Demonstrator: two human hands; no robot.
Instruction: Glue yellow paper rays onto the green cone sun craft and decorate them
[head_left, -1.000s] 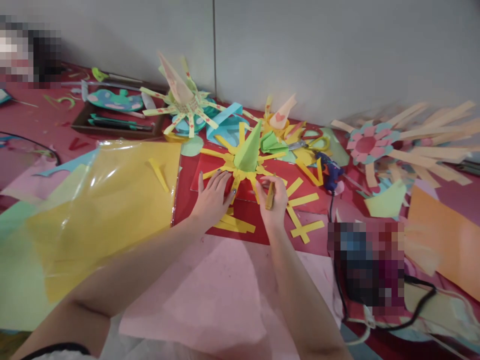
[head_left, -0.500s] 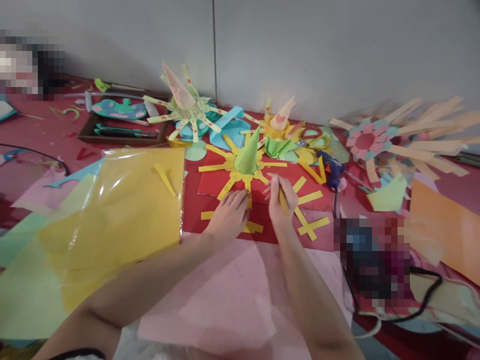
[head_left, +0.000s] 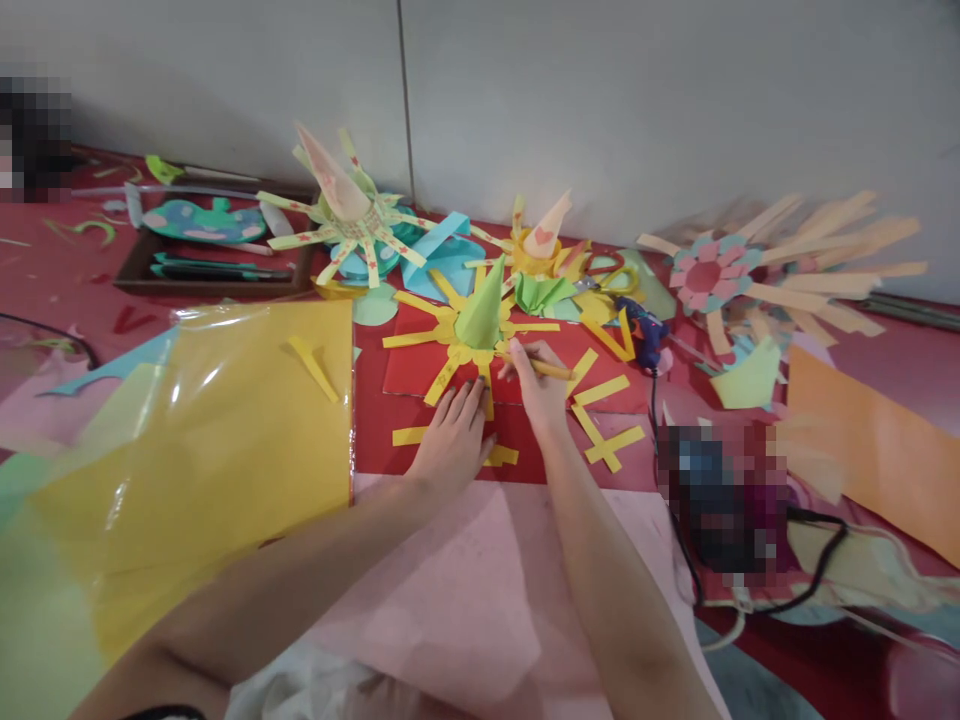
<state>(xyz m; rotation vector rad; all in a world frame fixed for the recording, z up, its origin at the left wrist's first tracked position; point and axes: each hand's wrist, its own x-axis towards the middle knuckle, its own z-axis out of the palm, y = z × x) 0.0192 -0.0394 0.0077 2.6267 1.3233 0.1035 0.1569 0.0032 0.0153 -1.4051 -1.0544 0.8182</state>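
A yellow paper sunburst with strip rays lies on a red sheet, and a green paper cone stands upright at its centre. My left hand lies flat with fingers stretched out over the front ray. In my right hand is a yellow-brown pencil, gripped between the fingers and slanting right. Its tip is near the sunburst's right front edge; whether it touches the paper I cannot tell. Loose yellow strips lie right of my right hand, and another strip lies left of my left hand.
A clear-covered yellow sheet lies left, pink paper in front. Behind stand a star-patterned paper piece, a brown tray and scissors. A blue glue gun and its cord are at right, near a paper flower.
The pencil has tipped from steep to nearly level, with its tip moving left towards the sunburst. My left fingers have flattened out on the ray. The whole view has shifted slightly.
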